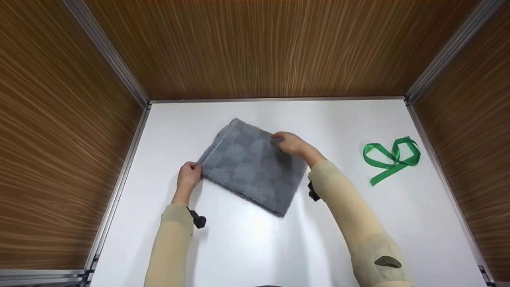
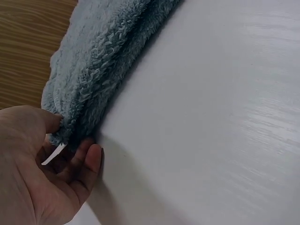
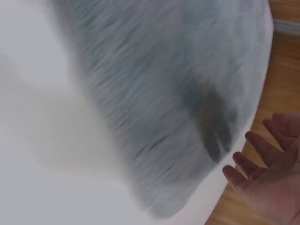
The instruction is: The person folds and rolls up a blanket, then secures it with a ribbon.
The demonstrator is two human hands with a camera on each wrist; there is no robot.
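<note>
Towel (image 1: 253, 165), folded grey and lying mid-table (image 1: 239, 247), is pinched at its near-left corner by the left hand (image 1: 189, 175) while the right hand (image 1: 291, 142) hovers fingers spread over its far edge, so a 1-sided tug could skew the fold

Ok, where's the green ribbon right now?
In the head view the green ribbon lies looped on the white table, far right near the wooden wall, apart from the grey towel.
</note>
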